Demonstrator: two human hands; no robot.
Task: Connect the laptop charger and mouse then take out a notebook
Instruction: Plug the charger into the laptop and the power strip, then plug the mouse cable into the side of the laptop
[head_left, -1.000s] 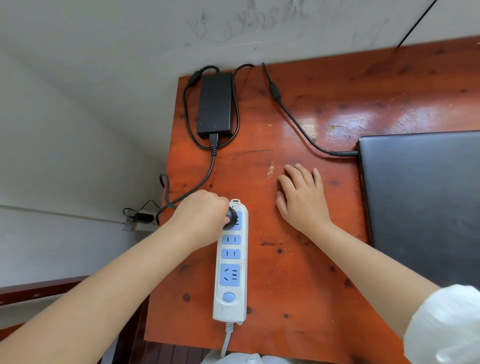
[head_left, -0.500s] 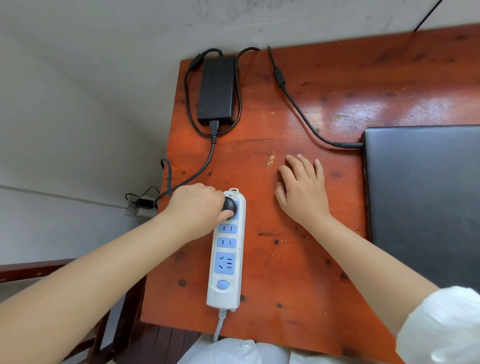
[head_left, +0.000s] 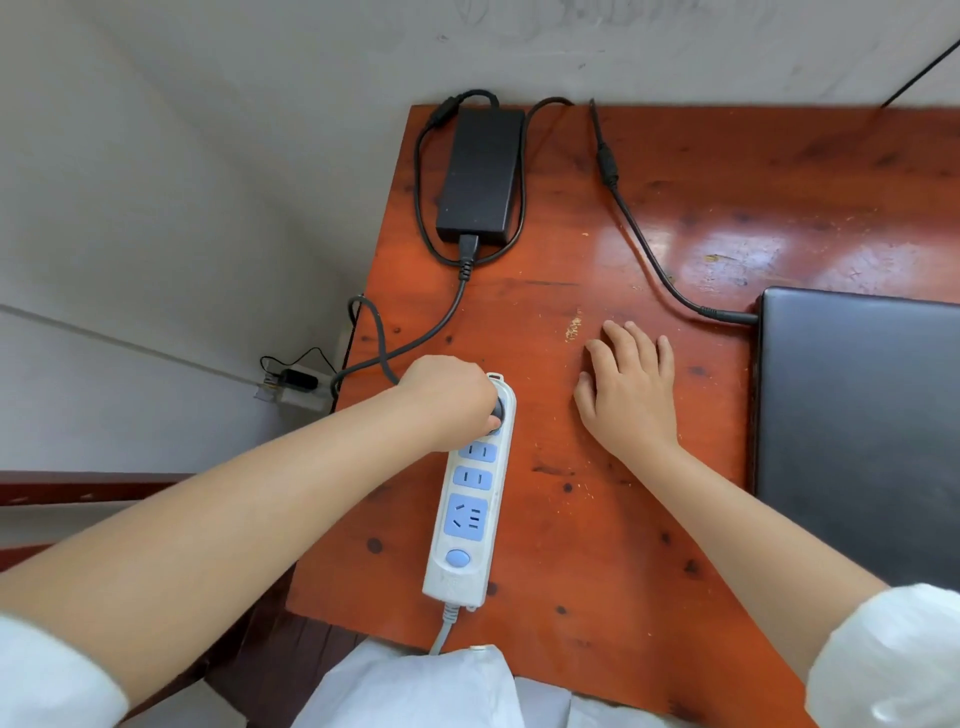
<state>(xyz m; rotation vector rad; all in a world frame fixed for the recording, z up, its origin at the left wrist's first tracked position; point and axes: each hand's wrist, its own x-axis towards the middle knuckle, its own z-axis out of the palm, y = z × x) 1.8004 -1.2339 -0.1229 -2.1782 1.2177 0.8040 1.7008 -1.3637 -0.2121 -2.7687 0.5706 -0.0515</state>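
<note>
At the power strip's (head_left: 470, 499) top socket, left hand (head_left: 451, 401) grips the charger plug (head_left: 497, 413); right hand (head_left: 628, 387) lies flat and empty on the desk (head_left: 597, 519).

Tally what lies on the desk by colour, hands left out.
Black: 3 - charger brick, plug, laptop
White: 1 - power strip
Total: 4
The left hand grips the plug; the right hand lies flat on the desk.
</note>
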